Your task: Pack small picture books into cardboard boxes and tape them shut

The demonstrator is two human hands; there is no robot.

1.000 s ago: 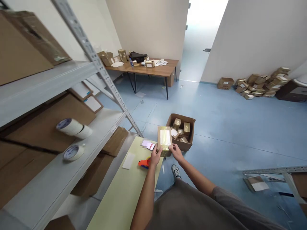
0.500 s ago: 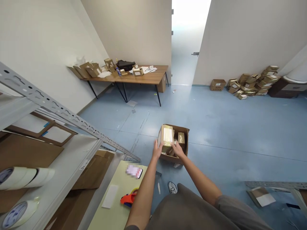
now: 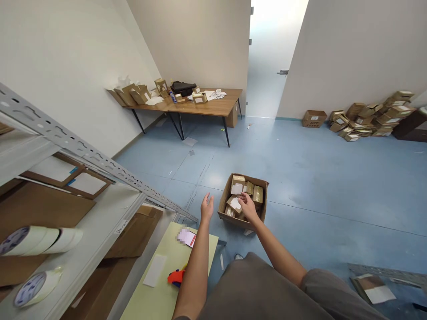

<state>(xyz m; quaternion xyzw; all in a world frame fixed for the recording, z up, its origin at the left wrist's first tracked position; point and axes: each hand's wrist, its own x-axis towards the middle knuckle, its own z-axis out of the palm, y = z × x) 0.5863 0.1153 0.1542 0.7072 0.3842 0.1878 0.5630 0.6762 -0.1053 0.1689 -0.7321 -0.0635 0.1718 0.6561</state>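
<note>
A large open cardboard carton (image 3: 224, 195) stands on the floor before me, holding several small taped cardboard boxes with white labels. One labelled box (image 3: 238, 184) sits at its far left corner; a tilted box (image 3: 234, 204) lies nearer me. My left hand (image 3: 207, 207) is open in the air, left of the carton and apart from it. Over the carton hangs my right hand (image 3: 247, 206), its fingers loosely curved and apart, with nothing seen in them. It is nearest the tilted box; whether it touches one I cannot tell.
At lower left, a pale yellow table (image 3: 160, 240) bears a phone (image 3: 191, 238), a white card and an orange tape dispenser (image 3: 176, 277). A metal shelf (image 3: 110, 231) with tape rolls (image 3: 33, 284) stands left. Beyond are a wooden table (image 3: 213, 106) and piled boxes (image 3: 370, 120) by the wall.
The labelled box held between both hands has been let go and now rests in the carton. My left hand has drawn away to the left; my right hand remains over the carton.
</note>
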